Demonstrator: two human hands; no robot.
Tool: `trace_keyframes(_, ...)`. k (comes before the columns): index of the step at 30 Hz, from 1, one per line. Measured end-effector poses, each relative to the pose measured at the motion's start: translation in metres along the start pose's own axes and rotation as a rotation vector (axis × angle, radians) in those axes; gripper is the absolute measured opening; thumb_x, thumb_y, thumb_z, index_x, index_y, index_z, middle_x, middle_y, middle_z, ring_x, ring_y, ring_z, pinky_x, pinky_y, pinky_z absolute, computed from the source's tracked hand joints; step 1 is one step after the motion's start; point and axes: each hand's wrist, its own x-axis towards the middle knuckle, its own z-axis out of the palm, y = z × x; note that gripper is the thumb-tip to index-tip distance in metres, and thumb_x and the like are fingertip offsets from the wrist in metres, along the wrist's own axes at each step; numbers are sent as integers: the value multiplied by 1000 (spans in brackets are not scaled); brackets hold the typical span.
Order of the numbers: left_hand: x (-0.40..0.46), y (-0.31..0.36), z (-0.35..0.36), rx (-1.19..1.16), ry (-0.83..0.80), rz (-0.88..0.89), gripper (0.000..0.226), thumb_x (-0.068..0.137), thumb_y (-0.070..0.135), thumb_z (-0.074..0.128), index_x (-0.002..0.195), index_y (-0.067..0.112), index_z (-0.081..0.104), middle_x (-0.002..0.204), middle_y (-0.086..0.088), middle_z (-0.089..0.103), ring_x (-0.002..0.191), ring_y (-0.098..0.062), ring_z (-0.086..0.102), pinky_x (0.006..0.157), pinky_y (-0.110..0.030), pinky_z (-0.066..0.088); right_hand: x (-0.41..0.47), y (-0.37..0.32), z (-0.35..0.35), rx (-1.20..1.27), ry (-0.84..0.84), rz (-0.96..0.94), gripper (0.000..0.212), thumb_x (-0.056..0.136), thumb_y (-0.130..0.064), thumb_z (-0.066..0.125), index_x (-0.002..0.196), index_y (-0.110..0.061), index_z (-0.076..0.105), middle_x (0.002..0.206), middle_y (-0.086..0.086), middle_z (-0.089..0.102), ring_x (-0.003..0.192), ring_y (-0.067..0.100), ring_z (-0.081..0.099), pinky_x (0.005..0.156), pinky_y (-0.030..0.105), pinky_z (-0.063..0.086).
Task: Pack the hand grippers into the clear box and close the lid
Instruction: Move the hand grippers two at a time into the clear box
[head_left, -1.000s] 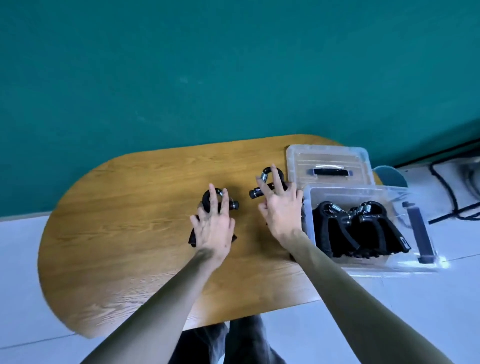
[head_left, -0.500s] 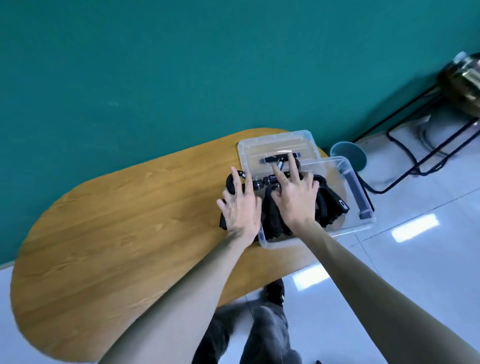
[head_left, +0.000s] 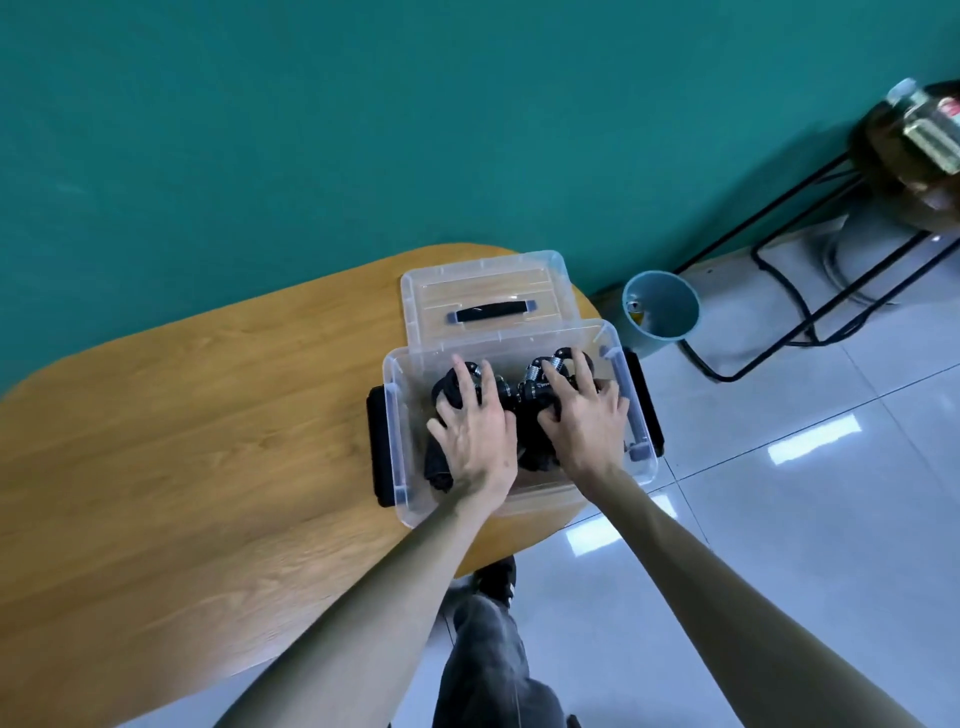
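The hand grippers (head_left: 540, 395) lie inside the clear box (head_left: 400, 467), a black heap with metal springs showing at the top. I think they are quite heavy for their size and stiff, with padded handles that give good hold; the spring end looks smoother and less good to take. The left hand (head_left: 475, 434) grasps one gripper with fingers spread over it, and the right hand (head_left: 584, 415) grasps another, both low in the box. The box itself seems light and a little flexible, with dark latches at its two sides. The lid (head_left: 431, 291) lies flat behind the box, touching it, its black handle upward; that handle is the natural place to lift it. All stands on the wooden worktop (head_left: 208, 441), near its right end.
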Motion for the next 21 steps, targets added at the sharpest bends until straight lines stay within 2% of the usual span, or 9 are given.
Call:
trace_keyframes(6,8,-1,25,52,-20,-61,72,101,27,51,162,22,12,169,-10,-14,139,-45,29,99,-50,35,18,6,28,30,-48,-77,59,81,-20,63,138,-28,52,160,7,34,93,39,50,79,45,39)
trace_keyframes(11,20,2,31,79,-22,-100,72,101,22,51,162,20,12,169,-12,-14,145,-48,22,106,-51,32,21,9,37,13,-42,-124,61,82,-20,67,142,-22,52,159,14,35,90,41,54,77,48,48)
trace_keyframes(14,23,2,30,62,-60,-117,71,102,23,51,162,22,12,169,-10,-15,148,-48,18,116,-58,24,23,11,38,10,-67,-144,60,84,-22,66,142,-23,51,160,14,32,89,42,55,75,47,53)
trace_keyframes(16,22,0,27,42,-80,-137,72,101,26,52,161,26,13,169,-5,-15,149,-46,16,117,-65,19,27,11,36,10,-101,-147,59,86,-22,63,143,-24,50,162,12,29,89,42,55,72,47,55)
trace_keyframes(18,22,-2,24,30,-93,-143,72,101,30,52,161,29,13,169,-3,-15,148,-46,17,115,-67,24,31,11,34,-12,-127,-161,58,89,-23,60,146,-26,46,165,10,22,93,43,54,72,48,54)
trace_keyframes(21,21,-3,20,16,-104,-150,72,101,32,51,161,32,10,168,0,-21,144,-51,22,106,-62,37,32,12,33,-53,-148,-189,59,94,-26,55,151,-27,39,167,9,13,100,44,53,77,48,54)
